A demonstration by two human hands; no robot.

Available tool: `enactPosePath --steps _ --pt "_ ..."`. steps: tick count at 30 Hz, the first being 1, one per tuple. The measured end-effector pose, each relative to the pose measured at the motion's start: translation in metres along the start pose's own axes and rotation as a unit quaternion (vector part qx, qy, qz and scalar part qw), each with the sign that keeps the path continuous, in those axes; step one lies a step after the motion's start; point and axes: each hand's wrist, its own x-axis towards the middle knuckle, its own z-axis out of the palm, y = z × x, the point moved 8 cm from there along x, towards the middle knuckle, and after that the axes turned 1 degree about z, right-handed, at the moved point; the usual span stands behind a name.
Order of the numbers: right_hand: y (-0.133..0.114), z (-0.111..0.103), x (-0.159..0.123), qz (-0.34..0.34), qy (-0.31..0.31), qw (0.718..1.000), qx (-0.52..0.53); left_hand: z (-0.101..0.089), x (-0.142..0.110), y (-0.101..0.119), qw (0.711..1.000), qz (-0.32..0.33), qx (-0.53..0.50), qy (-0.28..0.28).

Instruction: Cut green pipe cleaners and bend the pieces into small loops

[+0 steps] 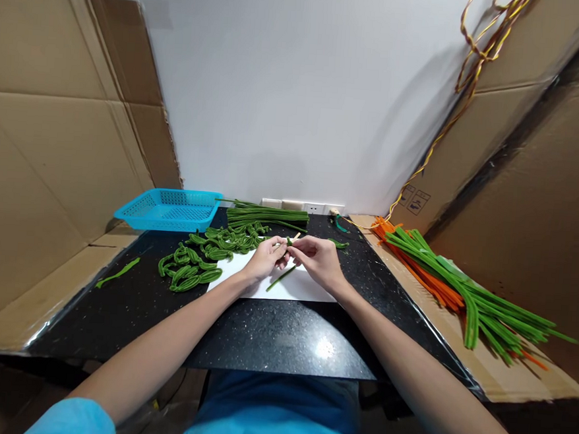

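My left hand (pixel 267 258) and my right hand (pixel 315 257) meet over a white sheet (pixel 249 289) on the black tabletop. Between their fingertips is a green pipe cleaner (pixel 281 278), whose free end slants down to the left below the hands. My left hand is closed around a thin pale stick (pixel 297 236), its tip poking up between the hands. With thumb and finger, my right hand pinches the pipe cleaner against the stick. Fingers hide most of the join. Left of the sheet lie several looped green pipe cleaner shapes (pixel 191 273).
Behind the hands lies a bundle of straight green pipe cleaners (pixel 269 217). A blue basket (pixel 167 225) stands at the back left. Green pipe cleaners (pixel 486 307) and orange ones (pixel 428 279) rest on cardboard at right. Cardboard walls (pixel 52 128) flank the table; a twisted cable (pixel 436 144) hangs right.
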Motion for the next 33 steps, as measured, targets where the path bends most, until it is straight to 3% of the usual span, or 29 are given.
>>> enactPosePath --steps 6,17,23,33 --pt "-0.008 -0.008 0.001 -0.048 0.033 0.994 -0.087 0.004 0.000 0.002 0.999 -0.002 -0.038 -0.007" --pt "-0.010 -0.015 0.003 -0.078 0.028 0.990 -0.116 0.002 -0.003 0.008 0.999 0.009 -0.045 0.022" --pt "-0.024 -0.014 -0.001 -0.132 0.036 0.977 -0.161 0.006 -0.006 0.012 0.996 0.014 -0.075 0.036" --pt "-0.027 -0.009 -0.008 -0.203 0.036 0.946 -0.250 0.006 -0.003 0.009 0.998 0.020 -0.033 0.048"
